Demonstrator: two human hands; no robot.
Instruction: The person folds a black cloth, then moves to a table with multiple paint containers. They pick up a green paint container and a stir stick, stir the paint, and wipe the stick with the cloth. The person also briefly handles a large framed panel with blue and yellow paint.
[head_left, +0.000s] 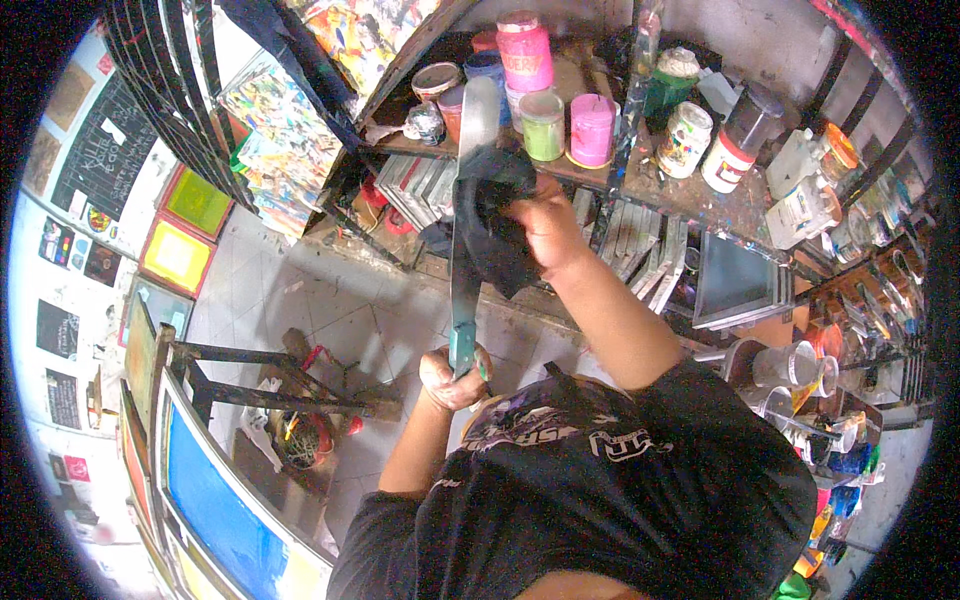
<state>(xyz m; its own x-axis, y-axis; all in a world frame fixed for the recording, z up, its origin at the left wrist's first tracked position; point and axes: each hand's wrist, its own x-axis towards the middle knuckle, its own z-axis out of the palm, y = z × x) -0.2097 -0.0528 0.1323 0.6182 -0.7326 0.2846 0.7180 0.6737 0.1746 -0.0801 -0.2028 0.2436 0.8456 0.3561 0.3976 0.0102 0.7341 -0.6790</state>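
My left hand (452, 378) grips the lower end of a long flat spatula-like blade (466, 235) with a teal-stained shaft and pale rounded tip, held upright in front of me. My right hand (545, 225) presses a dark rag (492, 215) around the upper part of the blade. The rag wraps the blade and hides its middle. Both forearms come up from my black printed shirt at the bottom.
A paint-spattered shelf (660, 190) ahead carries several jars: pink (592, 130), green (542, 125), white and dark-capped ones. Framed screens (735, 280) lean below it. Plastic cups (790, 365) stand at right. A blue screen frame (215, 500) and metal rack (260, 385) are at lower left on the tiled floor.
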